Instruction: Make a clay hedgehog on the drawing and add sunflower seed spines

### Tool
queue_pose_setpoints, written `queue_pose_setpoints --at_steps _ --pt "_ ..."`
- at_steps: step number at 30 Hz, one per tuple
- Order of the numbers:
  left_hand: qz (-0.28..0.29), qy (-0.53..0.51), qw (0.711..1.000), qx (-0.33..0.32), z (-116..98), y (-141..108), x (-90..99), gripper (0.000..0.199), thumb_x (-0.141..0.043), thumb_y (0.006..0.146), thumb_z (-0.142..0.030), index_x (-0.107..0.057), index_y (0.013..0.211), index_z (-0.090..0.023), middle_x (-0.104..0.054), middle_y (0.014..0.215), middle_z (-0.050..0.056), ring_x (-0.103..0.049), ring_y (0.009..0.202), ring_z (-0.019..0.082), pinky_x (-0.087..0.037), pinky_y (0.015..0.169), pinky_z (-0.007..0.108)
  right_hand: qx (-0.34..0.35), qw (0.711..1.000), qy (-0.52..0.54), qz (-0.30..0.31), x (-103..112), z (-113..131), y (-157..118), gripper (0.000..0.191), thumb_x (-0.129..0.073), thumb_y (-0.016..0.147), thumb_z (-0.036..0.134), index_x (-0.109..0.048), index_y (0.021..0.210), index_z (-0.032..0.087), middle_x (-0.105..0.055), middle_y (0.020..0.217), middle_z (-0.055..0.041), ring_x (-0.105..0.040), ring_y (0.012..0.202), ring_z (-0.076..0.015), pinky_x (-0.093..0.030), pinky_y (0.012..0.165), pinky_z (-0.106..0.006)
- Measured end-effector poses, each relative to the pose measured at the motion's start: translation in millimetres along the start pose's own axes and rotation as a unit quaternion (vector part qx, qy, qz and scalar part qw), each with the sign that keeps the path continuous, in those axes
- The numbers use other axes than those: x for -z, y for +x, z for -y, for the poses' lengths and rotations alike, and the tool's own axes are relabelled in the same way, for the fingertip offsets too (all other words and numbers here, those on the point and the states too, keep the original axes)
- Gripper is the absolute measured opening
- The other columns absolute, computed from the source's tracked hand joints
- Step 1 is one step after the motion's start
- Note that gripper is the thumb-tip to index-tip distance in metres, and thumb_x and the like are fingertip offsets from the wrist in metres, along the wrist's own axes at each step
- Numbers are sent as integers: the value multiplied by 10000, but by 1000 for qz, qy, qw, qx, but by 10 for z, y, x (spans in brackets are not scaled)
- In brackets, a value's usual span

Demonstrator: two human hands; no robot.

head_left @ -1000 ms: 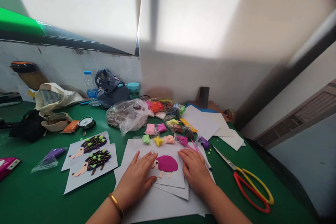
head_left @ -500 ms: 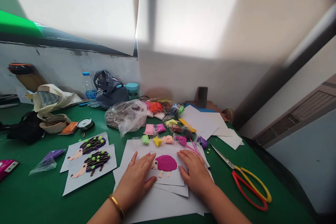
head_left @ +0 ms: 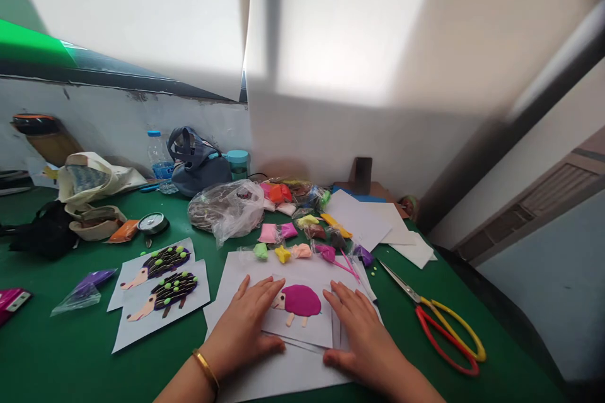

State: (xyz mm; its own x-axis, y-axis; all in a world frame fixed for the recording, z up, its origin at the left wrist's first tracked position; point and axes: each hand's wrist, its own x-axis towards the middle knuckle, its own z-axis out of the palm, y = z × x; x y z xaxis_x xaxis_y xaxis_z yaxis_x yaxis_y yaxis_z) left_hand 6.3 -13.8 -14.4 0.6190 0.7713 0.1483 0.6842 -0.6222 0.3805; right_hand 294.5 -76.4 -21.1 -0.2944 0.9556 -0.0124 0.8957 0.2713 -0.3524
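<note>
Between my hands lies a white card (head_left: pixel 314 335) bearing a magenta clay hedgehog (head_left: pixel 302 300) with a peach face and peach legs. My left hand (head_left: pixel 254 318) rests along the card's left side, fingers spread, partly covering the hedgehog's snout. At the card's right edge, my right hand (head_left: pixel 359 327) lies with its fingers apart. Both hands are on larger white sheets (head_left: pixel 265 378) stacked beneath the card. Neither hand grips anything. Beyond the fingertips sit small packets of coloured clay, among them a yellow lump (head_left: pixel 283 255) and a peach lump (head_left: pixel 302 251).
Red-and-yellow scissors (head_left: pixel 439 321) lie at the right. Two cards with dark hedgehogs (head_left: pixel 163 305) are on the left, near a purple clay packet (head_left: pixel 89 283). A clear plastic bag (head_left: pixel 231 208), a blue bag (head_left: pixel 198 164) and a water bottle (head_left: pixel 158 154) stand behind.
The hedgehog card has shifted slightly towards me and now lies straighter over the sheets below. Both hands have moved a little nearer, with my right thumb now lower.
</note>
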Motion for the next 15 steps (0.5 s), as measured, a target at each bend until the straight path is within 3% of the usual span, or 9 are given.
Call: queue_pose_setpoints --at_steps 7,11,15 --pt "-18 26 999 27 -51 6 -40 902 -788 708 -365 -318 1477 -310 -535 1421 88 -485 1300 326 -254 1144 602 -3 1000 -12 -20 30 -136 208 578 -641 863 305 -490 1419 261 -373 1536 -83 -349 1410 -274 -270 1166 -487" --pt "-30 36 998 33 -50 17 -89 845 -759 740 -371 -337 1469 -301 -532 1421 93 -486 1295 327 -261 1141 592 18 999 11 -27 107 -202 357 594 -694 827 302 -522 1393 254 -425 1504 -104 -384 1386 -291 -300 1145 -495" --pt "-37 41 998 41 -36 36 -128 808 -743 757 -368 -354 1460 -288 -540 1410 97 -487 1295 327 -267 1136 596 19 999 26 -1 235 -222 473 699 -767 754 408 -525 1392 253 -413 1512 -98 -369 1390 -313 -310 1137 -479"
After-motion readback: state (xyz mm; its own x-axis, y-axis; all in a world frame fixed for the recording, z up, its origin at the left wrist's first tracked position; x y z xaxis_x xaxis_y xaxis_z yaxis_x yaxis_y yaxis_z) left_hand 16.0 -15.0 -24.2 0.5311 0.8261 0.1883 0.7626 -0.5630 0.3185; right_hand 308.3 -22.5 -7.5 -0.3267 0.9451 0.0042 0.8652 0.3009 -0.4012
